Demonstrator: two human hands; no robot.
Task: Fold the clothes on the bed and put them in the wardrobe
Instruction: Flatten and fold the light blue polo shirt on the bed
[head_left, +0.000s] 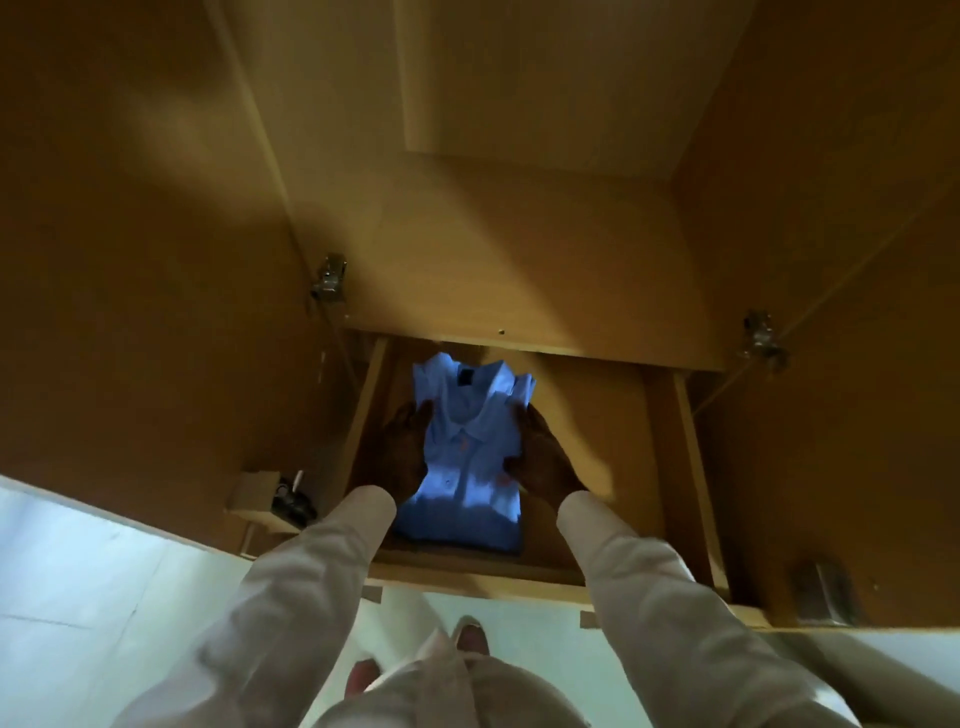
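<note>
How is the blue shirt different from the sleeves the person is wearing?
The blue shirt is bright blue; the sleeves are pale cream. The shirt is folded flat inside the wooden drawer; the sleeves stretch out long, reaching down to it. The shirt shows a collar and buttons; the sleeves look plain. Both are cloth.
</note>
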